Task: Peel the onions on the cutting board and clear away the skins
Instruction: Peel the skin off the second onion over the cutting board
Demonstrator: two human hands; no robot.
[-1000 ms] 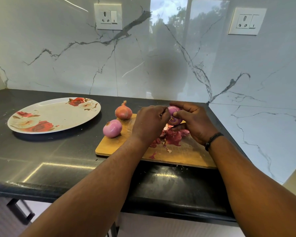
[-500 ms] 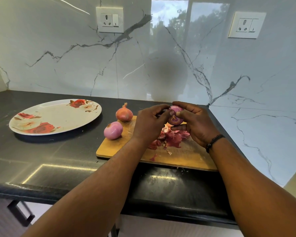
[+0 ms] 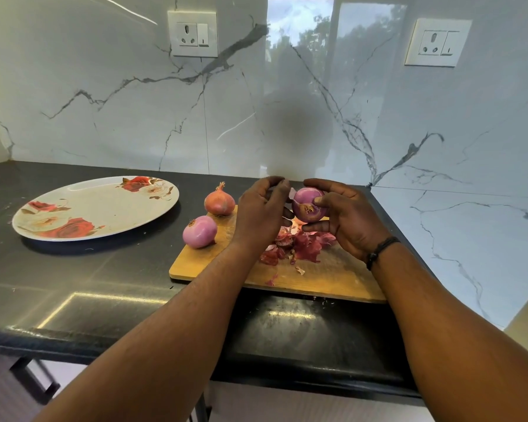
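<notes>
While only the head view is supplied, the entry runs as follows.

Item 1: rectangular wooden cutting board [image 3: 333,278], right of centre on the black stone counter [image 3: 89,278], its near edge close to the counter's front. Judged to serve as the catch surface for waste.

Item 2: glossy purple onion, part-peeled [image 3: 310,205], held above the far half of the board by the right hand [image 3: 345,220], thumb on its near face, fingers wrapped over the top and behind. Root end faces the camera, probably to expose a skin edge.

Item 3: left hand [image 3: 261,214], back to the camera, fingertips drawn together just left of the held onion; whether a shred of skin is pinched there cannot be told.

Item 4: heap of dark red onion skins [image 3: 299,245], on the board directly below the hands; not yet cleared.

Item 5: peeled pale purple onion [image 3: 199,232], at the board's left edge.

Item 6: unpeeled brown-skinned onion [image 3: 219,202], at the far left corner; apparently awaiting its turn.

Item 7: oval white plate with red rose print [image 3: 104,205], on the counter, well left of the board.
</notes>
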